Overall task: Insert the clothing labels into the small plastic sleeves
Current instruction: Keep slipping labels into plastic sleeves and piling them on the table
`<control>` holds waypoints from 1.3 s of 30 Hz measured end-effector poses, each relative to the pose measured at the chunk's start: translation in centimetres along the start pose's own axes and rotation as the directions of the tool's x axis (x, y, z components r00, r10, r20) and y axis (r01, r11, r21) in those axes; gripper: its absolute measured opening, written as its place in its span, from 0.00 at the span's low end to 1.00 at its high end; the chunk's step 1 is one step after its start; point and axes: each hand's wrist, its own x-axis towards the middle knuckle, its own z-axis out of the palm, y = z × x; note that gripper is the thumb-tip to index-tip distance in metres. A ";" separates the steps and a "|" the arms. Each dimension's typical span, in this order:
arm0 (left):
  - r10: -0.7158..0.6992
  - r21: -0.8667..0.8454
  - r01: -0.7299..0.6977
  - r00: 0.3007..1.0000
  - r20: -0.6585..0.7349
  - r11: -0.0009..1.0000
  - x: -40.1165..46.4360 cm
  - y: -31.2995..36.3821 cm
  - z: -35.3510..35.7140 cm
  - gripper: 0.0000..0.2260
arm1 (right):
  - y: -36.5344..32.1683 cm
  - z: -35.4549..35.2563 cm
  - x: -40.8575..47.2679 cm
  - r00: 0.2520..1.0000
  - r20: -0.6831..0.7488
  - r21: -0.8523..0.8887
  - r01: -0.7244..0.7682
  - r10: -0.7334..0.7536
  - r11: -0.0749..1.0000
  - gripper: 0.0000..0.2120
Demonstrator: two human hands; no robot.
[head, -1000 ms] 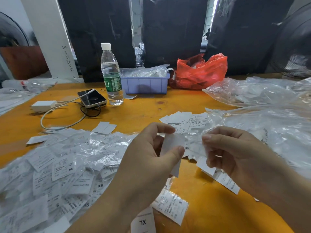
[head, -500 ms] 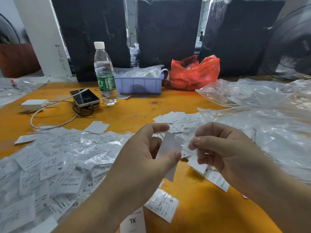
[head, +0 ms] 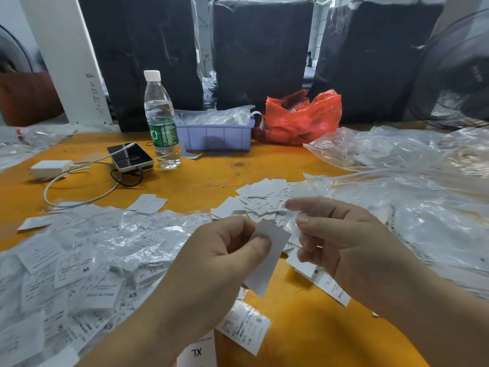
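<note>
My left hand pinches a white clothing label between thumb and fingers, held above the orange table. My right hand is just right of it, its fingers curled on a small clear plastic sleeve whose edges are hard to make out. The label's upper end is close to the sleeve. A heap of sleeved labels marked M, S and XS covers the table on the left. Bare loose labels lie in a pile beyond my hands.
A water bottle, a phone with a cable and a white charger sit at the back left. A blue tray and a red bag stand behind. Crumpled clear bags fill the right side.
The label in my left hand has tilted and shifted slightly right, closer to my right hand. My right hand's fingers have spread a little on the sleeve.
</note>
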 end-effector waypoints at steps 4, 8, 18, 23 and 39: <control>-0.018 0.005 0.018 1.000 -0.011 1.000 0.0 0.1 0.1 0.08 | -0.5 0.1 -0.1 0.998 0.056 0.079 -0.035 0.030 0.996 0.15; -0.035 0.010 0.036 0.999 -0.031 0.999 0.0 0.2 0.0 0.09 | -0.8 0.3 -0.3 0.994 0.100 0.081 -0.060 0.052 0.995 0.12; -0.039 0.041 0.044 0.991 -0.124 0.998 -0.1 0.9 0.0 0.07 | -0.4 0.5 -0.8 0.994 0.109 -0.015 0.021 -0.019 1.000 0.13; -0.061 0.044 0.069 0.985 -0.163 0.997 -0.2 1.1 -0.2 0.06 | -0.5 0.4 -0.8 0.994 0.099 -0.046 0.061 -0.056 0.997 0.18; -0.049 0.053 0.049 0.999 0.000 0.997 -0.2 0.8 0.2 0.11 | -0.6 0.9 -1.4 0.979 0.110 -0.199 0.192 -0.173 0.961 0.17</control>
